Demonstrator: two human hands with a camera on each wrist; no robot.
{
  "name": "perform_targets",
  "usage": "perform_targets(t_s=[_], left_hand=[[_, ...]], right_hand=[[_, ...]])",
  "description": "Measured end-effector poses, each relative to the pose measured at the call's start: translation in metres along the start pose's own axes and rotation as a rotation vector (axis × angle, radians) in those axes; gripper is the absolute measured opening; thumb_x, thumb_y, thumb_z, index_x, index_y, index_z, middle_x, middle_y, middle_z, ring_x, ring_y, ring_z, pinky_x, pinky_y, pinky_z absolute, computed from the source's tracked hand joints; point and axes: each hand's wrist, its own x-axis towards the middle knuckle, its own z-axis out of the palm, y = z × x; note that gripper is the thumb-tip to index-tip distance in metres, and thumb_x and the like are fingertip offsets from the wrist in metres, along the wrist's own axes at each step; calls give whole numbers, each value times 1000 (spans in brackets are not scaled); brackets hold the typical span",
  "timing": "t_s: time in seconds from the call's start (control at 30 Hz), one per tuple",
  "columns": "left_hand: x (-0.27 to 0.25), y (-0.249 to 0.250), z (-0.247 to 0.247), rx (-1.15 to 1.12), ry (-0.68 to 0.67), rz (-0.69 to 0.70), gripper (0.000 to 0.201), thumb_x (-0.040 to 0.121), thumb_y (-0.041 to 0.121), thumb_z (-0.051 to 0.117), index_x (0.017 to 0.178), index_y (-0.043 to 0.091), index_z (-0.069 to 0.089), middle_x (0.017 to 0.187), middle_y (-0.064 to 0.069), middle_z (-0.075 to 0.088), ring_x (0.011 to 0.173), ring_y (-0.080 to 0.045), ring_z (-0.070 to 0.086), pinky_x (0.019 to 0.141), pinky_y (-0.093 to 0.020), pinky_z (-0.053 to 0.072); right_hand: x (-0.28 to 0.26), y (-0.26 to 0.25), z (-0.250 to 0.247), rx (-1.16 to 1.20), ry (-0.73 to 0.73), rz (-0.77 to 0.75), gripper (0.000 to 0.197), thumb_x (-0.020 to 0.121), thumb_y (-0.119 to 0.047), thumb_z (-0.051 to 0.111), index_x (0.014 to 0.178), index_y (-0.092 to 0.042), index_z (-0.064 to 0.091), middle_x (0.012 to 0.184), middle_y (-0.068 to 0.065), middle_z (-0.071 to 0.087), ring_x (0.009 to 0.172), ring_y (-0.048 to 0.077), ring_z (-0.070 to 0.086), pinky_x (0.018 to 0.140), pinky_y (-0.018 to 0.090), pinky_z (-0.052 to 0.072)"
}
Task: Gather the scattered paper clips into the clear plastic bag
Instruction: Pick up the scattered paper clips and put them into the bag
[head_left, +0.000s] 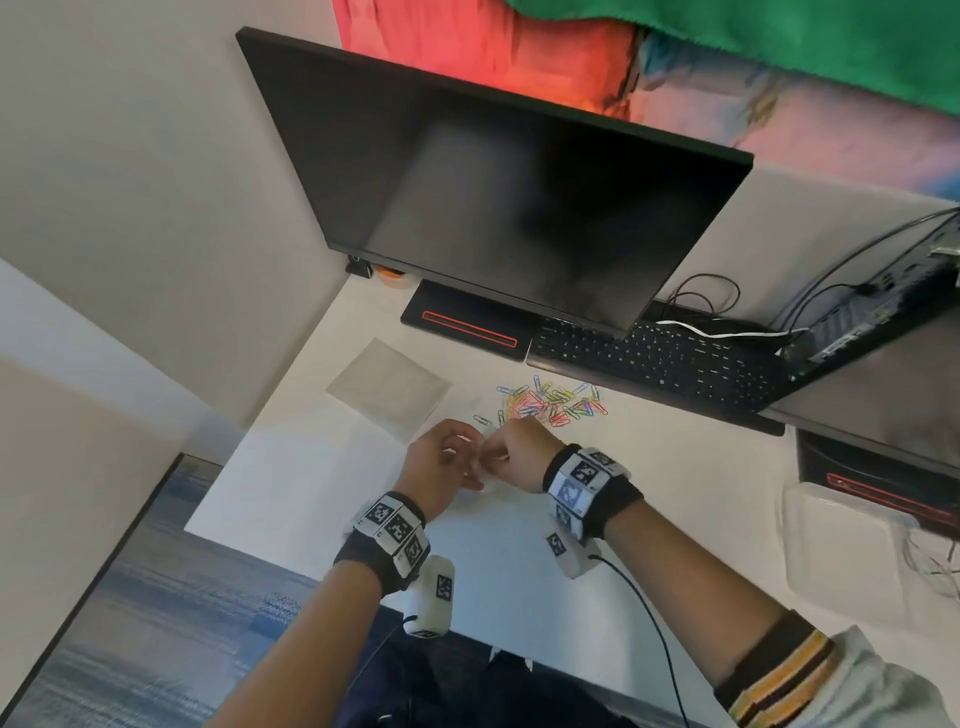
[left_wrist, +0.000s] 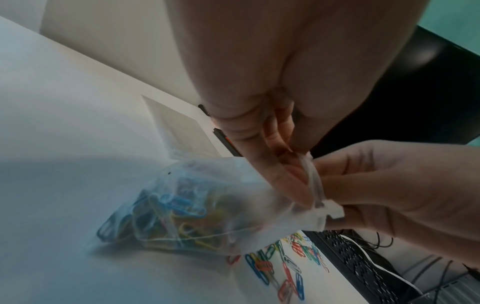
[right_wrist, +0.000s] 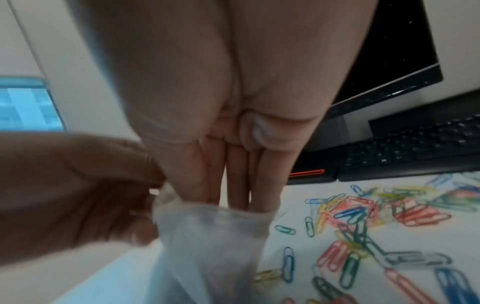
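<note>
Over the white desk (head_left: 311, 483), both hands meet at the mouth of the clear plastic bag (left_wrist: 207, 195). My left hand (head_left: 457, 460) pinches one side of its rim between thumb and fingers. From the other side my right hand (head_left: 493, 456) grips the rim, its fingers (right_wrist: 237, 185) reaching down into the opening. The bag (right_wrist: 213, 236) hangs to the desk and holds several coloured paper clips (left_wrist: 168, 214). A loose pile of paper clips (head_left: 550, 402) lies just beyond my hands, spread out beside the bag (right_wrist: 376, 216).
A flat clear sheet or second bag (head_left: 387, 387) lies to the left of the pile. Behind the clips are a black keyboard (head_left: 660, 358) and a dark monitor (head_left: 493, 208). Cables and a white tray (head_left: 841, 551) are on the right.
</note>
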Motion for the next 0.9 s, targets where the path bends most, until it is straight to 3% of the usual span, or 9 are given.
perform_targets(t_s=[0.07, 0.17, 0.2, 0.27, 0.33, 0.43, 0.67, 0.8, 0.9], left_hand=[[1, 0, -3, 9, -5, 4, 13, 96, -2, 51, 100, 2, 63, 73, -12, 57, 69, -32, 64, 63, -42, 63], [5, 2, -9, 12, 7, 5, 16, 96, -4, 48, 101, 4, 62, 73, -10, 57, 68, -32, 66, 63, -41, 62], [6, 4, -12, 18, 14, 6, 16, 97, -3, 48, 101, 5, 61, 73, -9, 57, 67, -30, 67, 65, -41, 62], [8, 6, -18, 25, 25, 11, 16, 97, -2, 48, 102, 7, 61, 72, -7, 58, 65, -28, 68, 69, -44, 62], [9, 8, -23, 21, 25, 21, 16, 97, -1, 49, 100, 9, 62, 71, -5, 57, 66, -27, 68, 69, -44, 62], [11, 10, -30, 31, 25, 30, 18, 97, -2, 50, 98, 11, 62, 72, -5, 55, 69, -28, 68, 67, -41, 62], [13, 10, -45, 37, 55, 35, 16, 97, 0, 51, 99, 10, 63, 73, -8, 56, 72, -29, 69, 68, -44, 63], [14, 11, -53, 42, 82, 34, 16, 97, -2, 51, 99, 9, 63, 70, -7, 55, 70, -27, 68, 63, -39, 63], [15, 12, -55, 77, 80, 49, 18, 96, -4, 49, 100, 7, 63, 74, -11, 53, 71, -28, 67, 58, -28, 61]], right_hand=[[-5, 6, -10, 118, 4, -1, 15, 90, -20, 62, 88, -20, 77, 71, -5, 70, 66, 17, 65, 59, 19, 50], [-12, 34, -29, 449, 215, 113, 15, 91, -23, 64, 101, -18, 74, 86, -2, 76, 79, 17, 73, 67, 26, 60], [-12, 49, -35, 426, 331, 164, 17, 91, -23, 64, 105, -18, 72, 94, 1, 75, 87, 19, 72, 72, 23, 58], [-8, 90, -43, 139, 457, 348, 31, 93, -30, 60, 121, -19, 64, 118, 7, 67, 109, 24, 63, 87, 28, 51], [-5, 126, -41, -21, 404, 552, 52, 93, -41, 56, 139, -18, 47, 141, 15, 49, 128, 31, 46, 103, 36, 39], [6, 151, -27, 28, 379, 597, 65, 91, -49, 55, 147, -23, 35, 154, 16, 28, 138, 34, 34, 112, 42, 32], [51, 116, -9, -70, 368, 494, 70, 91, -47, 56, 148, -16, 30, 156, 17, 21, 139, 35, 33, 111, 44, 34], [57, 106, 8, -325, 304, 383, 56, 89, -28, 58, 140, -14, 39, 140, 16, 40, 126, 33, 43, 104, 43, 43], [50, 101, 10, -445, 262, 388, 43, 79, -11, 70, 120, -10, 56, 118, 10, 56, 107, 28, 56, 91, 36, 51]])
